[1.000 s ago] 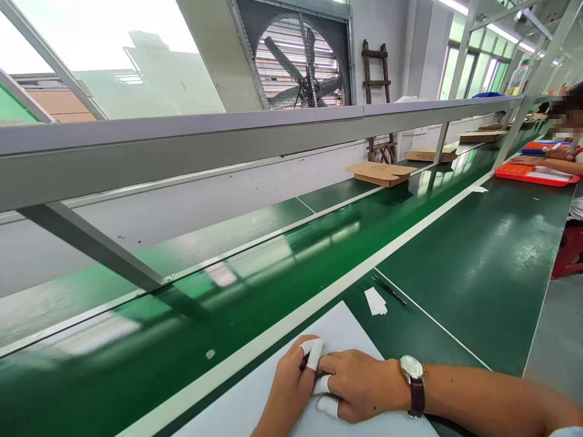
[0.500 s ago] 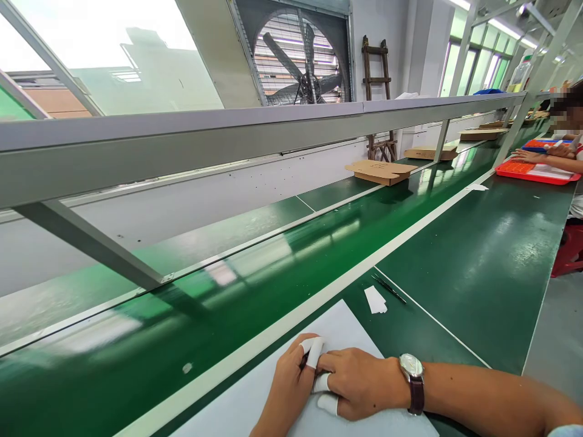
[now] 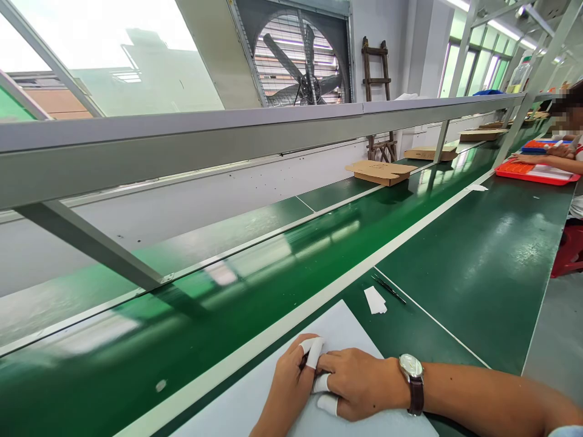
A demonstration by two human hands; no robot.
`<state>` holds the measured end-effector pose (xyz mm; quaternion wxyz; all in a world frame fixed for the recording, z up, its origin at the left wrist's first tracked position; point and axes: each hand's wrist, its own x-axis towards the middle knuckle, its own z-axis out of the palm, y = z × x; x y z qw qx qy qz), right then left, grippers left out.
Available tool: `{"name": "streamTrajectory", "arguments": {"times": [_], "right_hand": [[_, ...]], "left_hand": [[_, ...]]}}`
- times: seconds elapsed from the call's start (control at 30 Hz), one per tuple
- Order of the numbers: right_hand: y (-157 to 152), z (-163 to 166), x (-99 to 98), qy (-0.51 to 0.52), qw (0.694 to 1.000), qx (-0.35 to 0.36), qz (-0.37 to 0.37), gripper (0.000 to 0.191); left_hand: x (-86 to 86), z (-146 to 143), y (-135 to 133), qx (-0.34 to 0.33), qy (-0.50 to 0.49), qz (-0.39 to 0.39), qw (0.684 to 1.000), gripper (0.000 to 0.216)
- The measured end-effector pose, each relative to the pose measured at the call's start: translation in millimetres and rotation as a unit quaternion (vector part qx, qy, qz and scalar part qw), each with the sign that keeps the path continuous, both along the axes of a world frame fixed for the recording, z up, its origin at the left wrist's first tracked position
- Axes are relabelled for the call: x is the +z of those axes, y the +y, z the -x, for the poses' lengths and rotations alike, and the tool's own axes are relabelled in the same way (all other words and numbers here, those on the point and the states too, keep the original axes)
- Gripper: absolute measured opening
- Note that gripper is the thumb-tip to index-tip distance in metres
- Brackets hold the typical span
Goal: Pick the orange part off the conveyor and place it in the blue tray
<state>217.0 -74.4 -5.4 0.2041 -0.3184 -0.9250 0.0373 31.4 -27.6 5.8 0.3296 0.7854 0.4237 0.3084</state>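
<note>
My left hand and my right hand meet over a white foam-like sheet at the bottom of the view. White finger cots cover some fingertips of both hands. The left thumb and finger are drawn together in a pinch. The right hand's fingers are curled, touching the left hand. Whatever might lie between the fingers is hidden. A watch is on the right wrist. Beyond the sheet lie small white paper pieces and dark tweezers.
A green conveyor belt runs past the green worktable, carrying a small pale bit. Flat cardboard boxes stand along the far side. At right a co-worker's hand rests over a red tray. A grey shelf rail crosses above.
The small pale bit on the belt has travelled left and nearer. The co-worker's hand at the red tray has shifted slightly. My own hands stay in place.
</note>
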Motion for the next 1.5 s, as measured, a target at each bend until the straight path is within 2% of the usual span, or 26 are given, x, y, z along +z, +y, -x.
{"name": "streamTrajectory", "arguments": {"times": [0.2,0.53,0.73,0.93,1.17,1.37,1.5], "right_hand": [[-1.8,-0.2,4.2,0.007,1.000,0.001,0.002,0.031],[-2.2,-0.5,10.1,-0.008,1.000,0.006,0.019,0.031],[-1.1,-0.7,5.3,-0.018,1.000,0.005,0.017,0.032],[-0.2,2.3,-2.9,-0.024,0.999,0.010,-0.026,0.037],[0.6,-0.6,3.9,-0.048,0.996,0.069,-0.041,0.020],[1.6,-1.0,6.2,-0.054,0.994,0.081,-0.058,0.026],[0.2,-0.6,9.1,-0.049,0.993,0.076,-0.076,0.026]], "left_hand": [[1.5,-0.8,-0.9,-0.010,-0.009,0.005,1.000,0.020],[3.2,-1.4,-1.6,-0.005,0.000,0.007,1.000,0.021],[4.9,-2.1,-2.3,-0.002,0.006,0.004,1.000,0.023],[2.6,1.0,-0.3,0.002,0.004,-0.004,1.000,0.026],[0.7,4.0,3.4,-0.003,0.039,-0.017,0.999,0.030],[-1.7,6.1,4.9,-0.002,0.053,-0.018,0.998,0.030],[3.6,3.5,2.8,0.007,0.053,-0.007,0.999,0.032]]}}
